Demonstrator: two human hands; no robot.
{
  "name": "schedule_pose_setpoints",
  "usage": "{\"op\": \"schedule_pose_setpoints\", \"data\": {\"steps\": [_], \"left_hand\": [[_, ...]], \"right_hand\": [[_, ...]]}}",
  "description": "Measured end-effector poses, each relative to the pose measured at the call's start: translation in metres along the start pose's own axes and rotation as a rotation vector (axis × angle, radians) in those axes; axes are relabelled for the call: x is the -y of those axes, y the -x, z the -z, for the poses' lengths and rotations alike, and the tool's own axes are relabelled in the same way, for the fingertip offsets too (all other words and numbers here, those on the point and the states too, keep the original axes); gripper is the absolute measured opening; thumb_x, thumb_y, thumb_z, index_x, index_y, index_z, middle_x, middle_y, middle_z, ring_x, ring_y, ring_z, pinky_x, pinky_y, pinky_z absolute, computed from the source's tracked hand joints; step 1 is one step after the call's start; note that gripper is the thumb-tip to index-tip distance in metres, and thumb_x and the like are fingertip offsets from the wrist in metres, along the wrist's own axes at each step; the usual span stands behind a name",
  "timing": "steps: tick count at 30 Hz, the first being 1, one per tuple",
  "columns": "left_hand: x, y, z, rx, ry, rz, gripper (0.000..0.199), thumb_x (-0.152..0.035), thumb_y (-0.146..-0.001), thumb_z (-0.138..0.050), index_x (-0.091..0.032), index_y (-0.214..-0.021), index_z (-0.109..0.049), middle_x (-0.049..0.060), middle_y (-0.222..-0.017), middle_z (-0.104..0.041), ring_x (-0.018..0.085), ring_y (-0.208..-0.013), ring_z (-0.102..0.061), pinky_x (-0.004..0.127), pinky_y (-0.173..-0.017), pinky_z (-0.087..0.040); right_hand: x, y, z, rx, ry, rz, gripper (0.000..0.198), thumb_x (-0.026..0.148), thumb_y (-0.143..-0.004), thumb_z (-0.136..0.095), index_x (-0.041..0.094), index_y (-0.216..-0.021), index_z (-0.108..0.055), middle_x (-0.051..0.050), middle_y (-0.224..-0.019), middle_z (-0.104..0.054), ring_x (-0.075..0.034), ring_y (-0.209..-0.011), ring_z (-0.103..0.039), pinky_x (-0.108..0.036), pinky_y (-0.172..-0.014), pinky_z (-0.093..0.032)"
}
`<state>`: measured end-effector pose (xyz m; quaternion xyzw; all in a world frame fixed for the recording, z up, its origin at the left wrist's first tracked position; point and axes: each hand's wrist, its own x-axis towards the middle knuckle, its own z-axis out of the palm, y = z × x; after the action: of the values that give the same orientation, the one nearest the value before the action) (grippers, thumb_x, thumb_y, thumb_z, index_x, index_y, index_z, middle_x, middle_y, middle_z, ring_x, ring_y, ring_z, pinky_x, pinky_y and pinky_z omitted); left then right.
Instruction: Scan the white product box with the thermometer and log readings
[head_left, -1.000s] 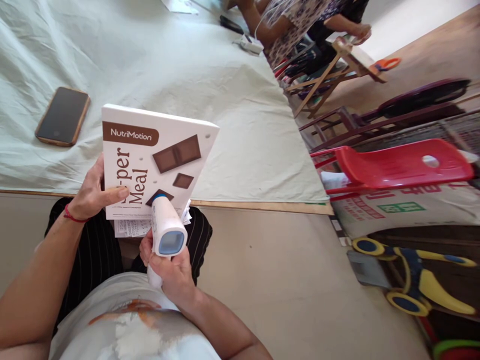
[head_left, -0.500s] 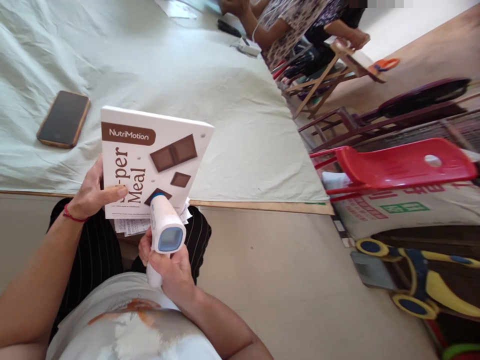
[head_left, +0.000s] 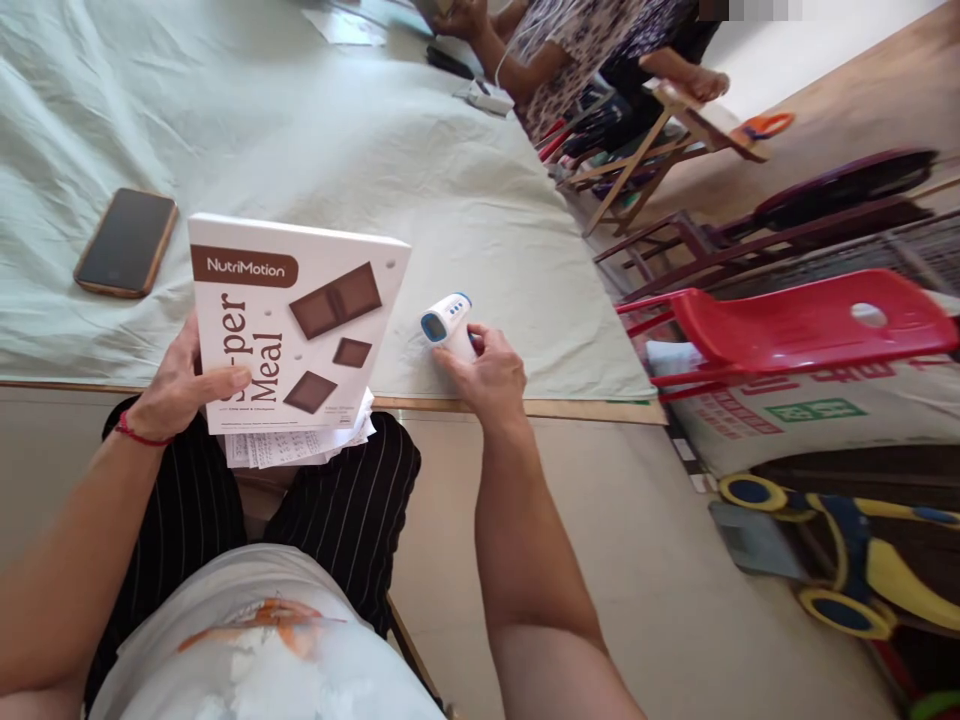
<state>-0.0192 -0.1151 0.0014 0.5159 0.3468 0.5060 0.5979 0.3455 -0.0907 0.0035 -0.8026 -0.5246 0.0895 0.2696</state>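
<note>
My left hand [head_left: 184, 385] grips the left edge of a white NutriMotion meal box [head_left: 337, 385], thumb across its front. The box is tilted up above my lap, and its printed front with chocolate pieces faces me. Below its lower edge, sheets of printed paper [head_left: 285, 450] stick out; how they are held is hidden. My right hand [head_left: 487, 375] is closed round the handle of a white and blue infrared thermometer [head_left: 448, 318], over the table's near edge to the right of the box. Its small screen points back toward me.
A cloth-covered table [head_left: 300, 150] spreads ahead, with a phone [head_left: 126, 243] at left. A white adapter [head_left: 489, 97] with a cable lies near another person's arm [head_left: 517, 75]. On the right stand a red plastic chair [head_left: 810, 320], a folding wooden stool [head_left: 652, 150] and a yellow-blue scooter [head_left: 847, 540].
My right hand has carried the thermometer from in front of the box, near my lap, out to the right over the table edge. The box has shifted slightly left in view.
</note>
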Motion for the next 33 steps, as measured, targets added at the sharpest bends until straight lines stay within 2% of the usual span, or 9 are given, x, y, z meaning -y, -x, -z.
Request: {"op": "schedule_pose_setpoints", "data": {"steps": [4, 7, 9, 11, 14, 20, 24, 26, 33], "left_hand": [[0.002, 0.001, 0.002, 0.009, -0.004, -0.023, 0.072, -0.041, -0.074, -0.092, -0.020, -0.132, -0.056, 0.007, -0.114, -0.076, 0.026, -0.092, -0.073, 0.037, -0.072, -0.061], [0.003, 0.001, 0.004, 0.028, -0.007, -0.034, 0.068, -0.040, -0.075, -0.092, -0.019, -0.130, -0.057, 0.007, -0.113, -0.076, 0.028, -0.095, -0.074, 0.038, -0.074, -0.062], [0.002, 0.001, 0.005, 0.032, -0.015, -0.042, 0.062, -0.040, -0.076, -0.091, -0.019, -0.125, -0.059, 0.007, -0.112, -0.077, 0.028, -0.095, -0.075, 0.037, -0.073, -0.063], [0.002, 0.001, 0.004, 0.016, -0.014, -0.056, 0.059, -0.041, -0.076, -0.092, -0.019, -0.121, -0.062, 0.006, -0.110, -0.078, 0.026, -0.092, -0.076, 0.035, -0.073, -0.064], [0.002, 0.001, 0.003, 0.002, 0.009, -0.068, 0.058, -0.040, -0.075, -0.093, -0.021, -0.122, -0.065, 0.005, -0.107, -0.079, 0.024, -0.086, -0.078, 0.034, -0.073, -0.065], [-0.001, -0.007, 0.003, -0.015, 0.023, -0.142, 0.052, -0.039, -0.076, -0.092, -0.021, -0.118, -0.067, 0.004, -0.105, -0.080, 0.025, -0.085, -0.078, 0.035, -0.070, -0.066], [-0.011, -0.040, 0.011, -0.094, 0.001, -0.316, 0.060, -0.040, -0.071, -0.096, -0.024, -0.119, -0.065, 0.002, -0.114, -0.077, 0.026, -0.101, -0.076, 0.043, -0.086, -0.065], [-0.013, -0.065, 0.018, -0.113, -0.029, -0.374, 0.058, -0.040, -0.068, -0.098, -0.026, -0.113, -0.064, -0.002, -0.106, -0.076, 0.023, -0.099, -0.075, 0.043, -0.089, -0.064], [0.003, -0.136, 0.036, -0.093, -0.023, -0.344, 0.075, -0.049, -0.055, -0.102, -0.031, -0.111, -0.055, -0.005, -0.108, -0.078, 0.024, -0.105, -0.071, 0.052, -0.098, -0.061]], "right_hand": [[-0.020, -0.020, -0.010, 0.006, 0.113, 0.025, 0.041, 0.044, -0.075, -0.079, 0.020, -0.108, -0.072, -0.015, -0.107, -0.075, -0.034, -0.104, -0.066, -0.049, -0.090, -0.052], [-0.018, -0.019, -0.015, -0.106, 0.034, 0.209, 0.032, 0.045, -0.076, -0.081, 0.020, -0.093, -0.072, -0.017, -0.106, -0.070, -0.034, -0.109, -0.061, -0.048, -0.091, -0.050], [-0.004, -0.015, -0.022, -0.160, -0.040, 0.334, 0.027, 0.041, -0.081, -0.076, 0.019, -0.097, -0.073, -0.017, -0.109, -0.069, -0.032, -0.110, -0.061, -0.047, -0.094, -0.050], [0.018, -0.008, -0.032, -0.080, -0.065, 0.394, 0.026, 0.036, -0.089, -0.066, 0.018, -0.108, -0.072, -0.013, -0.102, -0.072, -0.028, -0.101, -0.066, -0.045, -0.092, -0.052], [0.055, 0.003, -0.047, 0.121, 0.015, 0.352, 0.035, 0.037, -0.096, -0.059, 0.015, -0.121, -0.069, -0.010, -0.090, -0.075, -0.026, -0.089, -0.070, -0.040, -0.084, -0.053], [0.092, 0.012, -0.053, 0.268, 0.286, 0.358, 0.044, 0.018, -0.098, -0.050, 0.016, -0.140, -0.064, -0.020, -0.116, -0.075, -0.031, -0.096, -0.071, -0.041, -0.082, -0.050], [0.086, 0.010, -0.051, 0.311, 0.320, 0.413, 0.046, 0.015, -0.099, -0.043, 0.021, -0.137, -0.069, -0.018, -0.114, -0.073, -0.029, -0.092, -0.070, -0.041, -0.082, -0.050], [0.077, 0.009, -0.054, 0.292, 0.247, 0.432, 0.045, 0.015, -0.098, -0.042, 0.021, -0.131, -0.072, -0.016, -0.110, -0.073, -0.028, -0.091, -0.070, -0.042, -0.084, -0.052], [0.037, 0.007, -0.066, 0.007, -0.308, 0.619, 0.042, 0.019, -0.094, -0.048, 0.021, -0.133, -0.063, -0.008, -0.100, -0.067, -0.023, -0.094, -0.065, -0.044, -0.094, -0.056]]}}
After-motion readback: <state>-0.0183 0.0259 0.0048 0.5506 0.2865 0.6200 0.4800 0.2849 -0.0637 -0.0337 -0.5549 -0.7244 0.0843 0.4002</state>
